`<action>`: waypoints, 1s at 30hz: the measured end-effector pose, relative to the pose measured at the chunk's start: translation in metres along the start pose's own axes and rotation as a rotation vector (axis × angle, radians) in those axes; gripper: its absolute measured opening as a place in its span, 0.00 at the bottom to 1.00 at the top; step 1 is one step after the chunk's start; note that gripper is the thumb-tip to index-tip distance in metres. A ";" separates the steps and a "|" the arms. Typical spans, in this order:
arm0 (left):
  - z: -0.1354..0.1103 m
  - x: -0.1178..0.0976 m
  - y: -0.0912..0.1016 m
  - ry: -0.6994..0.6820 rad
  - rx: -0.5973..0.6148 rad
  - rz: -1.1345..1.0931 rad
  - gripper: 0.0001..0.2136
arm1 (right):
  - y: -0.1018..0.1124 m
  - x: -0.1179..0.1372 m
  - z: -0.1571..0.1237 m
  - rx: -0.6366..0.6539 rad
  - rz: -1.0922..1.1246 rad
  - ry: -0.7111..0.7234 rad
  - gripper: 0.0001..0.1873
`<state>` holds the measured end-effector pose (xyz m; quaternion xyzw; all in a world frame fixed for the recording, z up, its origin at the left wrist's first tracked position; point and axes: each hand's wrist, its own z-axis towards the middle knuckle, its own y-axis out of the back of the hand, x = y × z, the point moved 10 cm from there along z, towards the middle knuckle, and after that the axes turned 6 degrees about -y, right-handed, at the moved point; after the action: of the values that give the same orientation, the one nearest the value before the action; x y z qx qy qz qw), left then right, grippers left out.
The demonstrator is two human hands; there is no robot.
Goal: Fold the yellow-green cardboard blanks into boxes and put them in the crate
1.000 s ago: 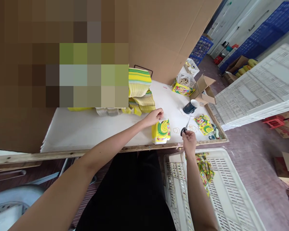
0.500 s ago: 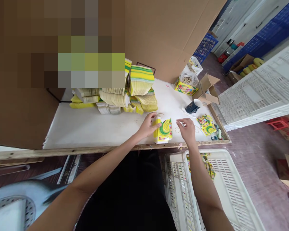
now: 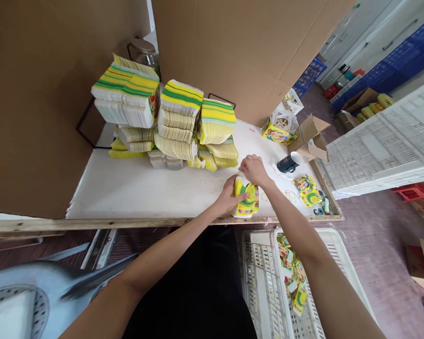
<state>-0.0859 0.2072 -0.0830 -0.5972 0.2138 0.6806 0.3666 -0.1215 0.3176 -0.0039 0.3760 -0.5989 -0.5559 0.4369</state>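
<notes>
A small stack of yellow and green printed packets stands on the white table near its front edge. My left hand grips the stack's left side, fingers curled around it. My right hand lies over the stack's top far end, fingers bent down on it. Both hands touch the stack.
Tall piles of yellow-green packets fill the table's back. To the right lie a dark mug, rubber bands, loose packets and a small open carton. A white slatted crate with packets sits below the table edge. Cardboard walls stand behind.
My right hand put down the scissors and moved left onto the stack's top. My left hand shifted from the stack's top to its left side. The view tilted up.
</notes>
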 end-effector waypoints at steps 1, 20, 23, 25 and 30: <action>-0.001 -0.003 0.000 -0.001 0.008 0.021 0.41 | -0.006 -0.004 0.013 0.022 -0.015 -0.005 0.06; -0.001 -0.012 0.001 0.036 0.045 0.130 0.35 | 0.040 -0.065 -0.078 -0.349 0.331 -0.259 0.17; -0.002 -0.009 0.001 0.049 0.040 0.136 0.37 | 0.037 -0.029 -0.146 -0.269 0.494 -0.073 0.11; -0.002 -0.006 0.001 0.046 0.027 0.149 0.37 | 0.026 -0.006 -0.174 -0.197 0.478 0.035 0.09; -0.002 0.001 0.001 0.008 0.016 0.156 0.36 | 0.020 0.005 -0.189 -0.304 0.371 0.029 0.09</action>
<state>-0.0854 0.2056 -0.0843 -0.5786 0.2666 0.7031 0.3161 0.0558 0.2513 0.0165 0.1976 -0.5609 -0.5444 0.5916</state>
